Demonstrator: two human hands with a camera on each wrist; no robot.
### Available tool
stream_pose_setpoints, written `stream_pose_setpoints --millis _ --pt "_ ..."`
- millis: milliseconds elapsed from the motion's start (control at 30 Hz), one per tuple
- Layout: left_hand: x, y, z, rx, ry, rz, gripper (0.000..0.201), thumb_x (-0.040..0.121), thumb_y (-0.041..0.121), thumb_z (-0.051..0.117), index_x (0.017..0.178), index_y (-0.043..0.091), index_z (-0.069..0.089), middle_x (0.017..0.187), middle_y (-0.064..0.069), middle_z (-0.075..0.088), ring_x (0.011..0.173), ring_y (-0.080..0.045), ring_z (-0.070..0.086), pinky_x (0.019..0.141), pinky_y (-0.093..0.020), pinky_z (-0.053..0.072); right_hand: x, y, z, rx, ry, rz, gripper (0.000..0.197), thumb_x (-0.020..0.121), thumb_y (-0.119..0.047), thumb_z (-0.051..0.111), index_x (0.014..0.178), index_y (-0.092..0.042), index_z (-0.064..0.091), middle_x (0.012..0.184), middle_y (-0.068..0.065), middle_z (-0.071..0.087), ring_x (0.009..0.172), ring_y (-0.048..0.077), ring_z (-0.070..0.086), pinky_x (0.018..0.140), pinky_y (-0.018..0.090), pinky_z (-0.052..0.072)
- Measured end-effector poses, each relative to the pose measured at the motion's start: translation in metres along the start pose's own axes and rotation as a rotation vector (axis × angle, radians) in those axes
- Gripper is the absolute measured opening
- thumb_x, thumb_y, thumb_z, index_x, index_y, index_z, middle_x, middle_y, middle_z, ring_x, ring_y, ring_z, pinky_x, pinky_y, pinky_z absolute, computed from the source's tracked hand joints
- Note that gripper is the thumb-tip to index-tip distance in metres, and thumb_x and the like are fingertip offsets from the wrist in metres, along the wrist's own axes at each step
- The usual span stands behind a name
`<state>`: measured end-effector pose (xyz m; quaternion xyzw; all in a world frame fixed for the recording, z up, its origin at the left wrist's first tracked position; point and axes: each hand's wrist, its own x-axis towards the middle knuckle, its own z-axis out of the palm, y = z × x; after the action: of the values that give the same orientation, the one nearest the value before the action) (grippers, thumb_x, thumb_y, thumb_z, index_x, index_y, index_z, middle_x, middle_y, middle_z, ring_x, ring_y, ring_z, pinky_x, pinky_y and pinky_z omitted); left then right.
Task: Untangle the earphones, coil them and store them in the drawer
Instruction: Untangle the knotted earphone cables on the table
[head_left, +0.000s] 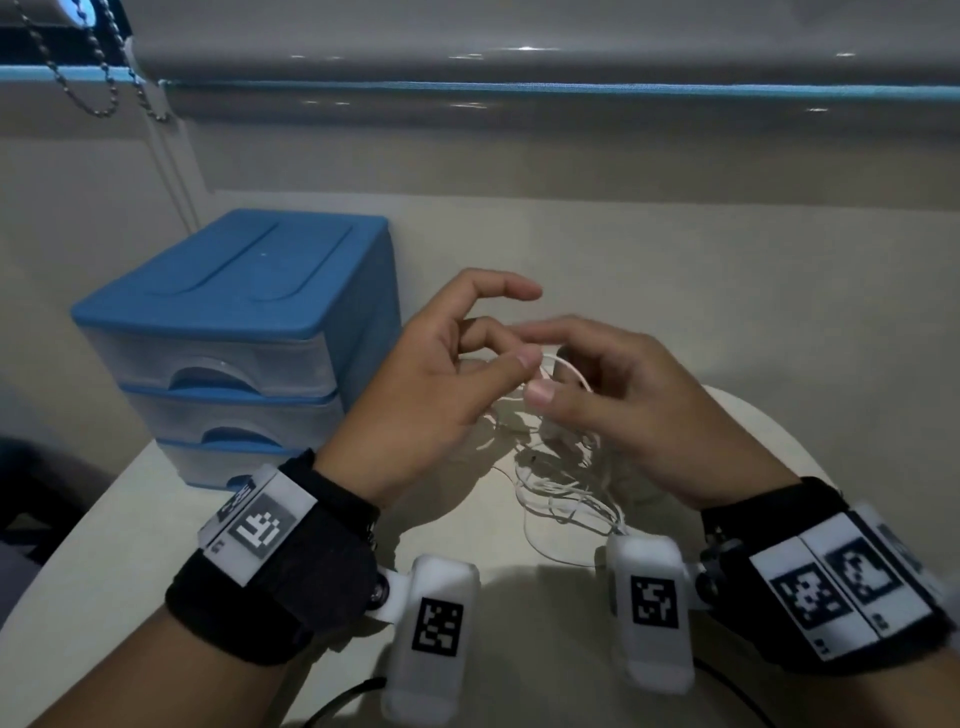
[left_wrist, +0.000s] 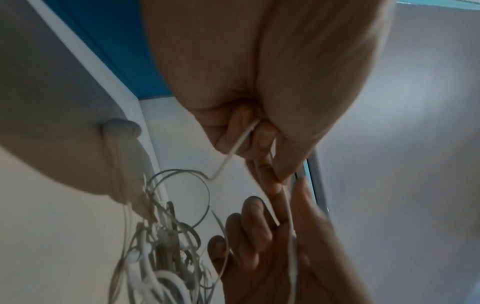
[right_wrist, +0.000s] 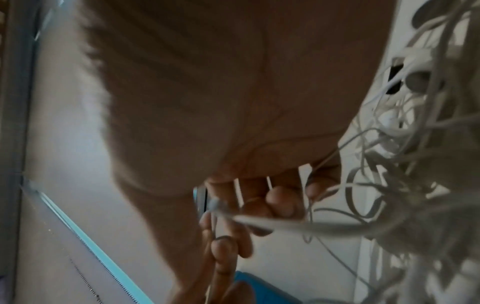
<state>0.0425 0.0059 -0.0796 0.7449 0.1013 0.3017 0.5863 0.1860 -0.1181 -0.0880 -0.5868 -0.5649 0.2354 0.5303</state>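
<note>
The white earphones (head_left: 561, 493) lie as a tangled heap on the white table (head_left: 156, 530), partly lifted between my hands. My left hand (head_left: 511, 348) pinches a cable strand between thumb and curled fingers, index finger raised. In the left wrist view the strand leaves the left hand (left_wrist: 257, 131) and drops to the tangle (left_wrist: 166, 246). My right hand (head_left: 550, 364) faces it, pinching a loop of the same cable. In the right wrist view the right hand (right_wrist: 259, 201) has cable through its fingers, and the tangle (right_wrist: 405, 164) hangs beside the palm. The blue drawer unit (head_left: 234, 338) stands left, its three drawers closed.
A window blind (head_left: 519, 62) with a bead chain (head_left: 104, 67) hangs behind the table. The rounded table edge (head_left: 779, 415) curves past my right hand. The drawer unit sits close to my left wrist. Black cords (head_left: 343, 701) trail near the front edge.
</note>
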Motion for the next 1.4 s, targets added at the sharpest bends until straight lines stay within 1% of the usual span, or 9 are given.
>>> stream_pose_setpoints --millis 33,133,500,600,733,900,1033,1167,1400 --pt "0.0 0.0 0.0 -0.001 0.016 0.003 0.036 0.096 0.005 0.066 0.128 0.017 0.058 0.081 -0.01 0.065 0.044 -0.003 0.044 0.046 -0.013 0.035 0.0 0.001 0.002 -0.02 0.007 0.003 0.014 0.096 -0.027 0.069 0.108 -0.021 0.073 0.072 0.024 0.051 0.061 0.034 0.049 0.06 0.046 0.046" --pt "0.003 -0.002 -0.001 0.025 0.047 0.006 0.028 0.095 0.009 0.069 0.121 0.015 0.061 0.076 -0.007 0.068 0.045 -0.004 0.042 0.046 -0.015 0.033 0.001 0.005 0.003 -0.03 0.118 0.0 0.033 0.101 -0.029 0.059 0.079 -0.006 0.067 0.055 -0.002 0.043 0.051 0.012 0.037 0.051 0.022 0.036" --pt "0.005 -0.006 -0.004 0.12 0.196 0.013 0.013 0.095 0.019 0.069 0.087 0.012 0.077 0.059 0.006 0.044 0.055 -0.001 0.038 0.057 -0.011 0.035 0.008 0.011 -0.032 0.447 1.075 -0.091 0.033 0.109 -0.021 0.042 0.079 -0.016 0.056 0.06 -0.004 0.046 0.051 0.01 0.04 0.048 0.023 0.034" --pt "0.006 -0.006 -0.006 0.101 0.214 0.035 0.013 0.097 0.019 0.068 0.088 0.017 0.077 0.063 0.003 0.045 0.059 -0.003 0.04 0.059 -0.014 0.037 0.009 0.009 -0.032 0.467 0.983 -0.007 0.029 0.108 -0.015 0.042 0.085 -0.014 0.058 0.054 -0.005 0.043 0.046 0.01 0.037 0.044 0.022 0.032" --pt "0.005 -0.006 -0.005 0.096 0.193 0.053 0.011 0.097 0.018 0.068 0.093 0.017 0.078 0.069 0.006 0.055 0.058 -0.002 0.043 0.058 -0.017 0.037 0.004 0.002 -0.016 0.369 0.5 0.092 0.015 0.101 -0.02 0.058 0.099 -0.011 0.07 0.052 -0.006 0.034 0.044 0.011 0.027 0.041 0.018 0.026" --pt "0.003 -0.003 -0.003 0.087 0.087 0.076 0.035 0.096 0.01 0.068 0.129 0.02 0.062 0.066 -0.001 0.053 0.056 0.001 0.051 0.058 -0.01 0.04 0.0 -0.008 0.001 0.227 -0.007 0.078 0.031 0.083 -0.029 0.081 0.111 -0.017 0.074 0.058 0.029 0.029 0.045 0.032 0.025 0.051 0.023 0.038" --pt "0.002 -0.004 -0.002 0.054 0.047 0.061 0.052 0.095 0.008 0.069 0.141 0.024 0.051 0.065 0.0 0.057 0.052 0.001 0.054 0.058 -0.008 0.042 -0.001 -0.002 0.003 0.13 0.029 0.118 0.029 0.084 -0.039 0.077 0.094 -0.012 0.074 0.059 0.014 0.043 0.049 0.014 0.036 0.05 0.019 0.036" --pt "0.002 -0.003 0.0 0.036 0.028 0.06 0.046 0.096 0.007 0.067 0.138 0.021 0.056 0.065 -0.002 0.057 0.056 0.0 0.054 0.059 -0.008 0.042 -0.002 -0.005 0.007 0.07 0.045 0.119 0.031 0.098 -0.024 0.063 0.083 0.003 0.066 0.047 -0.007 0.043 0.041 0.006 0.037 0.047 0.019 0.031" --pt "0.005 -0.007 -0.002 0.092 0.159 0.038 0.012 0.093 0.017 0.072 0.094 0.006 0.078 0.061 0.004 0.04 0.056 -0.003 0.034 0.056 -0.015 0.031 0.007 0.007 -0.031 0.566 0.824 -0.043 0.024 0.102 -0.007 0.045 0.082 -0.014 0.055 0.048 -0.004 0.041 0.038 0.012 0.032 0.039 0.022 0.022"
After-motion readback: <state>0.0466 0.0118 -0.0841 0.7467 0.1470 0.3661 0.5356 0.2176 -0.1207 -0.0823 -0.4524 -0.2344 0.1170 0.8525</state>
